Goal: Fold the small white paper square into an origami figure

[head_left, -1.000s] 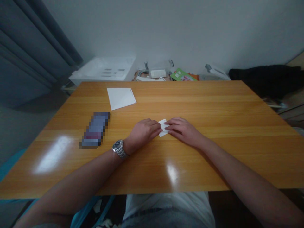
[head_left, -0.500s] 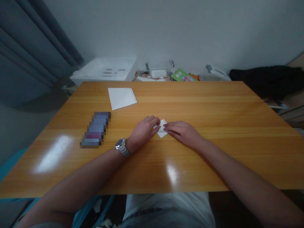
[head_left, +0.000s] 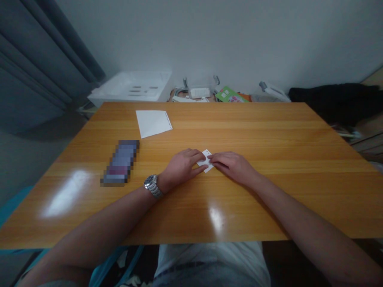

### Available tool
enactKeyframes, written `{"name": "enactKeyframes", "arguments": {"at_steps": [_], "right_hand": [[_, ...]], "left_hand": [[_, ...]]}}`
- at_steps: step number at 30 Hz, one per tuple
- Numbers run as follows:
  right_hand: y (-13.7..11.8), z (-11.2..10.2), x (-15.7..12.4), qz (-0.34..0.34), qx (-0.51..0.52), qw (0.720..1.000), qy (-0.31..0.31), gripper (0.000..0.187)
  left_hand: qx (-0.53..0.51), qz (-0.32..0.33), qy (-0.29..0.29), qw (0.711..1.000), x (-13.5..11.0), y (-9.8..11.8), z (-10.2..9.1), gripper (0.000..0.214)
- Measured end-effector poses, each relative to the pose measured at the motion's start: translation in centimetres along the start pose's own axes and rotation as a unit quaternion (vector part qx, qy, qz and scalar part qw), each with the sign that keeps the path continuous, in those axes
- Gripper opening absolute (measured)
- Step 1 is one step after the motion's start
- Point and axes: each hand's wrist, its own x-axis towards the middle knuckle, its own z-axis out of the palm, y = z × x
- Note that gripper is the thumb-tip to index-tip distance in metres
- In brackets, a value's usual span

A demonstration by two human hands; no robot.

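Note:
A small folded piece of white paper (head_left: 206,163) with punched holes near its top corner lies on the wooden table between my hands. My left hand (head_left: 186,165), a metal watch on its wrist, comes at it from the left. Its fingertips rest on the upper left part and its thumb reaches the lower edge, so the paper sits between them. From the right, my right hand (head_left: 231,164) pinches the paper's right side with thumb and fingers pressed together. The fingertips partly cover the paper, so its folds are hard to make out.
A larger white sheet (head_left: 153,123) with a perforated edge lies farther back on the table (head_left: 284,135). To the left is a blurred-out phone-like device (head_left: 121,162). Behind the table stand a white tray (head_left: 119,85), a green booklet (head_left: 229,95) and dark cloth (head_left: 335,99).
My left hand has slid slightly right over the paper, its thumb now stretched along the lower edge. The paper and my right hand have shifted a little to the right.

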Motion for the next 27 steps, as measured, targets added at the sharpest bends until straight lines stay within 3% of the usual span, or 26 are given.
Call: {"name": "enactKeyframes", "arguments": {"at_steps": [15,27], "right_hand": [[-0.3,0.2,0.1,0.004,-0.034,0.999,0.018,0.019],[0.8,0.1,-0.1,-0.003,-0.074,0.997,0.014,0.022]], "left_hand": [[0.016,-0.038,-0.011,0.999,0.4,0.0,0.5,0.026],[0.057,0.036,-0.022,0.997,-0.2,0.4,0.2,0.035]]}}
